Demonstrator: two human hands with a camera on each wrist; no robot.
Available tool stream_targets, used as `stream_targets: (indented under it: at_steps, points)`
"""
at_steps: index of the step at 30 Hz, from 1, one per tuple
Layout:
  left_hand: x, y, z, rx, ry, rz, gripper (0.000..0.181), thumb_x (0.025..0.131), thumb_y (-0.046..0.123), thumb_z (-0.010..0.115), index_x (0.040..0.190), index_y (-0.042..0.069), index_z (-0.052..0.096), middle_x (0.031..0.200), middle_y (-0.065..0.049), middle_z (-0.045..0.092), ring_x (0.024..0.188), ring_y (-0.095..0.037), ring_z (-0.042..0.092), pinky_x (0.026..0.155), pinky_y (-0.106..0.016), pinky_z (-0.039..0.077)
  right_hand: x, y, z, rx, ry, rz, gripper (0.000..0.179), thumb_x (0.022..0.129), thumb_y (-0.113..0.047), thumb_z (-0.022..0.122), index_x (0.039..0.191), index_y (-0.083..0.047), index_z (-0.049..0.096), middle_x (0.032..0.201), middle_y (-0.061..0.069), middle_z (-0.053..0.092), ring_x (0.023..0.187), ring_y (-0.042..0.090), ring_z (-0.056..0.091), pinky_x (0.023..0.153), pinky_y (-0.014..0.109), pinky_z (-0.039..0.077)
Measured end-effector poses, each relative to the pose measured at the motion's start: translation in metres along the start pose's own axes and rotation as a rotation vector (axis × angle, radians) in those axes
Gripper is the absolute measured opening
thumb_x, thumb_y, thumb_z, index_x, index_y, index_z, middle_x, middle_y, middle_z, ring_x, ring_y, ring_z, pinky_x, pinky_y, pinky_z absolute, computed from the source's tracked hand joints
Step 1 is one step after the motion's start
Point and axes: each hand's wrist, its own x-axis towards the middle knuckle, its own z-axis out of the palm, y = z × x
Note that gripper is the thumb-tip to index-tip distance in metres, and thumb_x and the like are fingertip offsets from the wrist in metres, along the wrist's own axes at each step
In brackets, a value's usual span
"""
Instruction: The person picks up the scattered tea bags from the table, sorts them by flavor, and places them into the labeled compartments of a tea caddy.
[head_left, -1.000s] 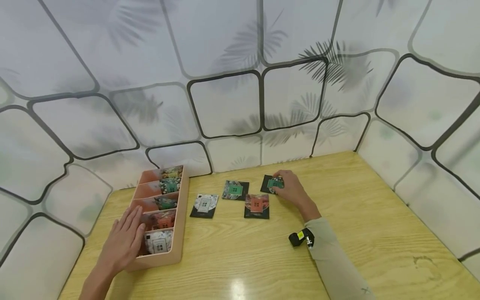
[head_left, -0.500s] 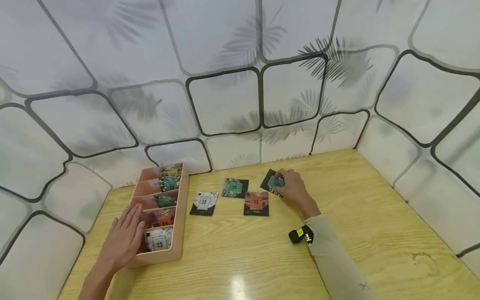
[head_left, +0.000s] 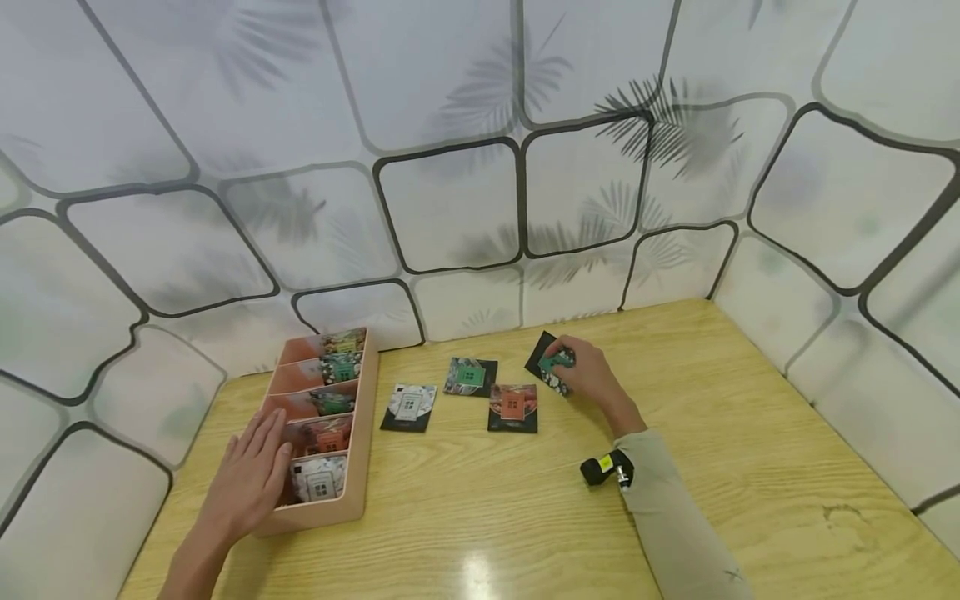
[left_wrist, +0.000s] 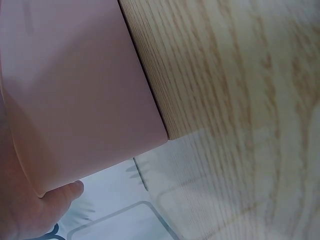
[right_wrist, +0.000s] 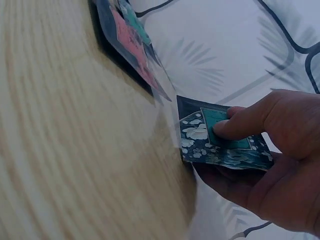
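Observation:
My right hand pinches a dark sachet with a teal label and white flowers; its thumb lies across the label, fingers beneath. In the right wrist view the sachet is tilted, its edge close over the table. My left hand rests, fingers straight, along the left rim of a pink divided box. The left wrist view shows the plain outer side of that box, with a fingertip at its lower edge. To the left of the pinched sachet lie a green-labelled sachet, a red one and a white one.
Inside the box, sachets stand in separate compartments: white at the front, red behind it, others further back. A patterned fabric wall borders the wooden table. A small black device sits at my right wrist.
The teal-labelled sachet, flat at first, has turned clockwise and its far corner has shifted away from me in my right hand's grip. My left hand and the box hold still.

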Motion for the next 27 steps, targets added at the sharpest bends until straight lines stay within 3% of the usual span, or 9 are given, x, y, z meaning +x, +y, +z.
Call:
stream_targets:
  at_steps: [6, 15, 18, 21, 24, 27]
  points:
    - [0.0, 0.0, 0.0, -0.006, -0.007, -0.003, 0.056, 0.113, 0.024, 0.034, 0.156, -0.011, 0.031, 0.158, -0.032, 0.033, 0.15, -0.049, 0.021, 0.115, -0.07, 0.018, 0.001, -0.007, -0.003, 0.001, 0.01, -0.046, 0.02, 0.097, -0.005, 0.063, 0.112, -0.012, 0.074, 0.129, 0.017, 0.066, 0.114, 0.038, 0.061, 0.087, 0.051, 0.051]
    - [0.001, -0.001, 0.0, -0.001, -0.015, -0.011, 0.056, 0.113, 0.025, 0.033, 0.156, -0.01, 0.03, 0.158, -0.032, 0.032, 0.15, -0.049, 0.021, 0.115, -0.071, 0.019, -0.002, -0.02, -0.007, 0.064, 0.106, -0.109, 0.025, 0.096, -0.005, 0.065, 0.118, -0.009, 0.075, 0.122, 0.02, 0.07, 0.078, 0.027, 0.064, 0.064, 0.037, 0.051]
    - [0.001, -0.001, 0.001, 0.003, -0.012, -0.009, 0.056, 0.113, 0.025, 0.033, 0.156, -0.011, 0.03, 0.158, -0.033, 0.032, 0.15, -0.049, 0.021, 0.115, -0.071, 0.019, -0.004, -0.024, -0.008, 0.077, 0.121, -0.121, 0.02, 0.097, -0.01, 0.069, 0.116, -0.01, 0.076, 0.122, 0.017, 0.071, 0.083, 0.027, 0.066, 0.069, 0.04, 0.053]
    - [0.001, -0.001, 0.001, 0.007, -0.001, -0.004, 0.055, 0.112, 0.024, 0.034, 0.155, -0.011, 0.032, 0.157, -0.033, 0.033, 0.149, -0.049, 0.022, 0.114, -0.071, 0.019, -0.005, -0.027, -0.007, 0.085, 0.148, -0.143, 0.016, 0.095, -0.015, 0.075, 0.11, -0.01, 0.077, 0.118, 0.013, 0.073, 0.1, 0.032, 0.068, 0.086, 0.049, 0.055]
    - [0.001, -0.001, 0.002, 0.008, 0.01, 0.003, 0.054, 0.112, 0.023, 0.035, 0.155, -0.011, 0.033, 0.156, -0.033, 0.035, 0.149, -0.049, 0.023, 0.114, -0.071, 0.02, -0.005, -0.029, -0.007, 0.103, 0.181, -0.168, 0.015, 0.092, -0.014, 0.079, 0.106, -0.009, 0.075, 0.114, 0.012, 0.073, 0.118, 0.035, 0.063, 0.102, 0.055, 0.049]
    - [0.001, -0.001, 0.002, 0.008, 0.01, 0.003, 0.054, 0.112, 0.023, 0.035, 0.155, -0.011, 0.033, 0.156, -0.033, 0.035, 0.149, -0.049, 0.023, 0.114, -0.072, 0.019, -0.006, -0.03, -0.007, 0.121, 0.208, -0.181, 0.014, 0.091, -0.01, 0.079, 0.103, -0.009, 0.074, 0.112, 0.012, 0.073, 0.121, 0.035, 0.062, 0.103, 0.055, 0.048]
